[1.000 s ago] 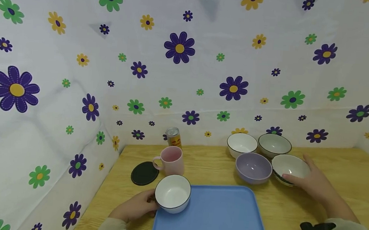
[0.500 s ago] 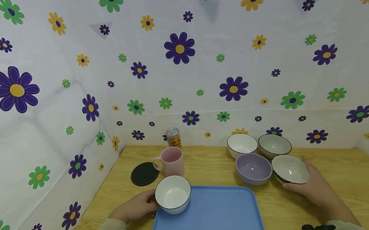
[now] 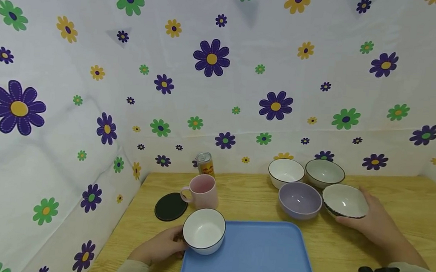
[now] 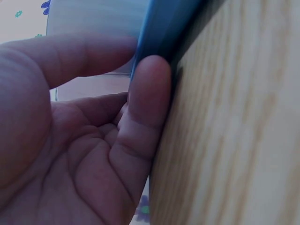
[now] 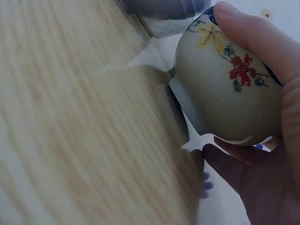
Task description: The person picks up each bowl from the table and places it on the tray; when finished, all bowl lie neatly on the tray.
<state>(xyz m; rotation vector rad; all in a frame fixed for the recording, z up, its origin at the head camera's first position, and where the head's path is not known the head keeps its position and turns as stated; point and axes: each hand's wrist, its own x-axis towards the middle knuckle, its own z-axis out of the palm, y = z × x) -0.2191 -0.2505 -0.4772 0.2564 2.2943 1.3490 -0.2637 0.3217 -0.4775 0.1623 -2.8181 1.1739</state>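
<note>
In the head view my left hand (image 3: 164, 243) holds the left side of a white bowl (image 3: 204, 231) with a thin dark rim, at the upper left corner of the blue tray (image 3: 258, 258). The left wrist view shows thumb and fingers of the left hand (image 4: 89, 126) close by the tray edge; their contact with the bowl is partly hidden. My right hand (image 3: 378, 223) grips a pale bowl (image 3: 345, 200). Red and yellow flowers decorate the outside of this bowl (image 5: 229, 89); its foot appears slightly off the wooden table (image 5: 93, 117).
Beside the right hand stand a purple bowl (image 3: 299, 201), a white bowl (image 3: 286, 172) and a grey-green bowl (image 3: 324, 173). A pink mug (image 3: 203, 191), a drink can (image 3: 205, 164) and a black round coaster (image 3: 171, 207) are at the left. A flowered cloth (image 3: 246, 70) backs the table.
My right thumb has come from inside the flowered bowl's rim to its near outer side, and that bowl has shifted slightly right. The left hand has stayed in place.
</note>
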